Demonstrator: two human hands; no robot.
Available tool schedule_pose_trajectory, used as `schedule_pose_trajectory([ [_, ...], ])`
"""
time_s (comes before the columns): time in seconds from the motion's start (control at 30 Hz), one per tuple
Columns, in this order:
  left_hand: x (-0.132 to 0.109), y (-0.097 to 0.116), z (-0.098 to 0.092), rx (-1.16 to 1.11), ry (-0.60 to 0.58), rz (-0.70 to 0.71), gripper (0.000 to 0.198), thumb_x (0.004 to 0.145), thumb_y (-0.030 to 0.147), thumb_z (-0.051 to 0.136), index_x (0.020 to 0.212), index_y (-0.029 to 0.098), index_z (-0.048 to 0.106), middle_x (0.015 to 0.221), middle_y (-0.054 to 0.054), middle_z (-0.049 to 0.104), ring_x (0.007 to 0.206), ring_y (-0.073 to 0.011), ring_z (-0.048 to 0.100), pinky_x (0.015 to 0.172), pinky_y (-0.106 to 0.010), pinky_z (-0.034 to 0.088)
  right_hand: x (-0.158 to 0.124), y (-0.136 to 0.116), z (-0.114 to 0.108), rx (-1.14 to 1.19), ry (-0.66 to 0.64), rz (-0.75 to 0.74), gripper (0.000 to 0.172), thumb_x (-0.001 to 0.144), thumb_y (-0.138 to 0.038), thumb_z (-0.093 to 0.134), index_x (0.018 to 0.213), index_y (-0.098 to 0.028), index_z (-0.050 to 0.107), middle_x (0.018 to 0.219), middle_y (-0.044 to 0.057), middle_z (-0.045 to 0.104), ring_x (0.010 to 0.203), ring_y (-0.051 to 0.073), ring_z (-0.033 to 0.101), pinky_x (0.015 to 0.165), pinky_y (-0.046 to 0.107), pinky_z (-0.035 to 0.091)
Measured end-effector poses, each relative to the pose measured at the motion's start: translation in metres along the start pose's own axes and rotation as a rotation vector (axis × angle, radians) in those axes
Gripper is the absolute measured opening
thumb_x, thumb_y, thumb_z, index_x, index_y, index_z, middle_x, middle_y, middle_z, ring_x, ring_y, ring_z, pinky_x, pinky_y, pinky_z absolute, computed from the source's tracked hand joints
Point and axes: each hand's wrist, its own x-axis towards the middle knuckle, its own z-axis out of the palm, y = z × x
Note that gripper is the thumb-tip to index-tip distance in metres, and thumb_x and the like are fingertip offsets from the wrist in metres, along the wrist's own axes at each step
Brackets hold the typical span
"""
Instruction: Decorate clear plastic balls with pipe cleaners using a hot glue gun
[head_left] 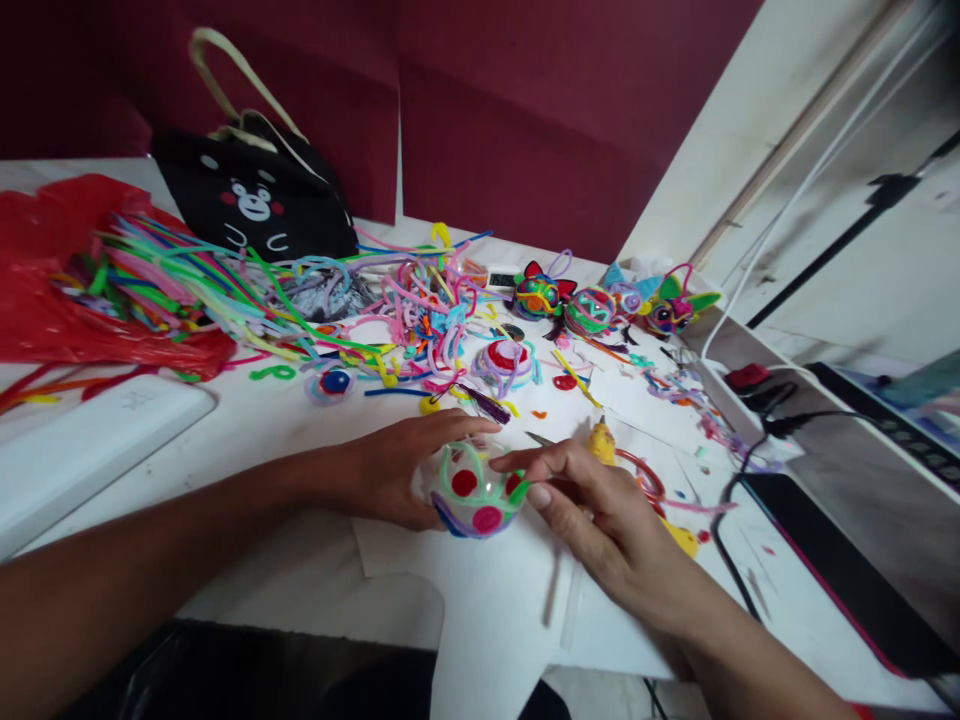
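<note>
My left hand [397, 465] is wrapped round the side of a clear plastic ball [474, 488]. Light green and purple pipe cleaners and red and pink coiled discs decorate the ball. My right hand [600, 510] is closed in a pinch at the ball's right side, thumb and index finger on a light green pipe cleaner [519, 492]. Just behind that hand a pointed metal blade [538, 438] sticks out, and orange-red handle loops [646, 475] show on its other side. A yellow glue gun [602, 440] lies behind my right hand, partly hidden.
Loose pipe cleaners [427, 310] lie heaped at the back, spilling from a red plastic bag [45, 270]. Several decorated balls [592, 310] stand at the back right. A black bag [255, 200], a white box-like device [105, 440] and a phone [832, 570] surround the workspace. Cables run along the right.
</note>
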Motion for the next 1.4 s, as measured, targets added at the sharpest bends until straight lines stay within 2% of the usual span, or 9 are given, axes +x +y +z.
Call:
schedule_pose_trajectory([
  [0.1, -0.002, 0.001, 0.0, -0.111, -0.025, -0.067, 0.085, 0.064, 0.033, 0.079, 0.139, 0.026, 0.038, 0.137, -0.011, 0.053, 0.121, -0.0305, 0.052, 0.1, -0.043, 0.043, 0.0, 0.0, 0.001, 0.004, 0.008, 0.003, 0.013, 0.098, -0.037, 0.044, 0.098, -0.027, 0.052, 0.063, -0.003, 0.05, 0.056, 0.015, 0.05, 0.078, 0.037, 0.049],
  [0.23, -0.005, 0.0, 0.0, -0.415, -0.097, -0.142, 0.091, 0.065, 0.026, 0.079, 0.142, 0.03, 0.033, 0.139, -0.01, 0.049, 0.113, -0.0273, 0.059, 0.083, -0.034, 0.052, 0.0, 0.0, 0.001, 0.009, 0.014, -0.008, 0.013, 0.098, -0.037, 0.043, 0.099, -0.027, 0.052, 0.061, -0.004, 0.05, 0.055, 0.015, 0.05, 0.077, 0.037, 0.049],
  [0.47, -0.008, -0.002, -0.004, -0.695, -0.18, -0.219, 0.092, 0.07, 0.021, 0.077, 0.145, 0.038, 0.026, 0.128, -0.009, 0.053, 0.069, -0.0094, 0.061, 0.051, -0.017, 0.046, -0.001, -0.001, 0.0, -0.032, 0.018, -0.021, 0.011, 0.098, -0.034, 0.044, 0.099, -0.027, 0.052, 0.072, 0.0, 0.06, 0.076, 0.019, 0.061, 0.071, 0.033, 0.047],
  [0.57, -0.007, -0.003, -0.006, -0.795, -0.193, -0.223, 0.087, 0.073, 0.021, 0.074, 0.144, 0.039, 0.028, 0.132, -0.01, 0.049, 0.08, -0.0124, 0.061, 0.052, -0.016, 0.048, -0.001, -0.001, 0.0, -0.045, 0.026, -0.021, 0.011, 0.098, -0.034, 0.044, 0.1, -0.027, 0.052, 0.073, 0.001, 0.061, 0.088, 0.021, 0.062, 0.069, 0.031, 0.047],
  [0.83, -0.003, -0.003, -0.007, -1.039, -0.172, -0.245, 0.073, 0.076, 0.02, 0.071, 0.138, 0.038, 0.038, 0.136, -0.009, 0.042, 0.097, -0.0207, 0.063, 0.066, -0.028, 0.059, -0.001, -0.001, -0.002, -0.099, 0.04, -0.045, 0.012, 0.098, -0.034, 0.045, 0.1, -0.027, 0.053, 0.098, 0.005, 0.065, 0.087, 0.02, 0.062, 0.064, 0.029, 0.046],
  [1.0, -0.002, -0.003, -0.007, -1.052, -0.146, -0.285, 0.073, 0.074, 0.018, 0.071, 0.138, 0.035, 0.038, 0.133, -0.009, 0.046, 0.097, -0.0231, 0.065, 0.072, -0.036, 0.059, 0.0, -0.001, 0.0, -0.064, 0.04, -0.027, 0.013, 0.098, -0.035, 0.044, 0.1, -0.026, 0.053, 0.076, 0.001, 0.061, 0.07, 0.017, 0.059, 0.066, 0.03, 0.047],
  [1.13, -0.001, -0.01, -0.005, -1.067, -0.134, -0.288, 0.076, 0.073, 0.019, 0.073, 0.139, 0.032, 0.038, 0.133, -0.011, 0.051, 0.097, -0.0245, 0.066, 0.074, -0.039, 0.059, 0.004, 0.001, 0.002, 0.015, 0.063, -0.045, 0.016, 0.097, -0.037, 0.046, 0.098, -0.023, 0.054, 0.085, 0.003, 0.064, 0.067, 0.014, 0.057, 0.068, 0.03, 0.048],
  [1.3, -0.002, -0.016, -0.004, -1.05, -0.108, -0.304, 0.074, 0.075, 0.019, 0.071, 0.139, 0.031, 0.038, 0.135, -0.013, 0.051, 0.093, -0.0235, 0.069, 0.071, -0.034, 0.059, 0.007, -0.002, -0.015, 0.12, 0.205, 0.05, 0.022, 0.093, -0.043, 0.052, 0.093, -0.021, 0.056, 0.069, -0.002, 0.056, 0.051, 0.01, 0.049, 0.045, 0.022, 0.039],
  [1.4, -0.002, -0.014, -0.005, -1.011, -0.103, -0.336, 0.073, 0.076, 0.02, 0.07, 0.14, 0.03, 0.036, 0.134, -0.013, 0.052, 0.093, -0.0239, 0.068, 0.068, -0.032, 0.059, 0.003, -0.005, -0.036, 0.111, 0.35, 0.1, 0.022, 0.089, -0.042, 0.058, 0.087, -0.02, 0.056, 0.058, -0.005, 0.048, 0.045, 0.008, 0.045, 0.04, 0.02, 0.035],
])
